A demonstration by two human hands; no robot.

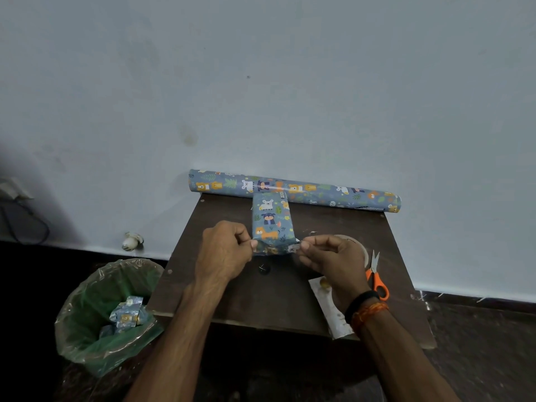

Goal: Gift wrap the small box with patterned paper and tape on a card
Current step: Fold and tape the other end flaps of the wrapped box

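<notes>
Surface: a small dark brown surface (240,297) stands against the wall, with scuff marks and a few screw heads on top.
Box: the small box (272,219) lies in the middle of the surface, its top already covered in blue paper with little animals; its far end touches the paper roll.
Left hand: the left hand (224,250) has its fingers curled and pinches the loose paper at the near left corner of the box.
Right hand: the right hand (333,259) has its fingers curled and pinches the paper at the near right corner of the box.
Paper roll: the paper roll (295,189) lies along the far edge of the surface, up against the wall, and sticks out past both sides.
Scissors: orange scissors (376,278) lie at the right, just beside the right hand.
Card: a white card (327,303) lies under the right wrist, partly hidden.
Room: the wall (261,82) is pale blue with some marks, and the floor (478,343) is dark.
Bin: a bin (107,314) with a green bag stands on the floor at the near left, with scraps of the same paper inside.
</notes>
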